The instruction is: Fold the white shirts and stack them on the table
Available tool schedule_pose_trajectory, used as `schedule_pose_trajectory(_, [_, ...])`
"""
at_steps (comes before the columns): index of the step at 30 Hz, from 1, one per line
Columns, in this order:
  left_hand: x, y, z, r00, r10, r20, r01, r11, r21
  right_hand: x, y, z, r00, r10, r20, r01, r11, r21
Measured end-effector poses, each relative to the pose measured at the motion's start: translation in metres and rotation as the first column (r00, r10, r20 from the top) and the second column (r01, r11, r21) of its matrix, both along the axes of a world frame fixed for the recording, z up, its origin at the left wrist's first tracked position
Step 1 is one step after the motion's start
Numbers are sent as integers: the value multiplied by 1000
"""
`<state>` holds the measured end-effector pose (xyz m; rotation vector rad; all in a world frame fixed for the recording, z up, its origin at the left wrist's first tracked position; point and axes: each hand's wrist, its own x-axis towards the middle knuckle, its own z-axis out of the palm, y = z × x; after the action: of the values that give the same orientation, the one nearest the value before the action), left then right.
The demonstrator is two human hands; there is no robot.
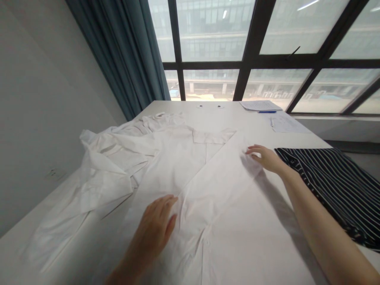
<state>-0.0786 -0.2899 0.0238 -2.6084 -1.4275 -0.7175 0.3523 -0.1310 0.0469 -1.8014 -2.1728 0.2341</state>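
Note:
A white shirt-like garment lies spread over the white table, its right front panel crossing diagonally over the body. Its collar end points toward the window. One crumpled sleeve bunches up at the left. My left hand rests low on the middle of the cloth, fingers stretched out and thumb apart. At the garment's upper right edge is my right hand, its fingers loosely bent and spread, with nothing visibly gripped. Creases gather in the fabric between the hands and toward the front.
A black and white striped cloth lies over the table's right side. Papers, a blue pen and another sheet are at the far right. A blue curtain and a dark-framed window stand behind the table.

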Motion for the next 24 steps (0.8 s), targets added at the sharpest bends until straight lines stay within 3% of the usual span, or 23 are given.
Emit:
schedule_pose_trajectory(3, [-10,7,-8,982,177,-58,-177,984,1,-32,0,-12,998,62,20,-62,998,-13])
schedule_pose_trajectory(5, [-14,9,-10,971,223,-83,-228,973,-47,-42,-1,-20,998,35,49,-34,999,-15])
schedule_pose_trajectory(8, [-15,10,-7,980,194,-47,-199,968,-152,-35,-5,-25,981,-161,105,158,987,41])
schedule_pose_trajectory(12, [-11,9,0,983,169,73,-142,950,-277,-7,-8,-27,899,-418,131,405,907,117])
schedule_pose_trajectory(18, [-4,3,6,915,283,286,-124,874,-469,15,1,-37,857,-510,78,504,860,82])
schedule_pose_trajectory(24, [-4,4,2,877,330,350,-71,808,-585,25,4,-41,841,-540,-30,541,839,64])
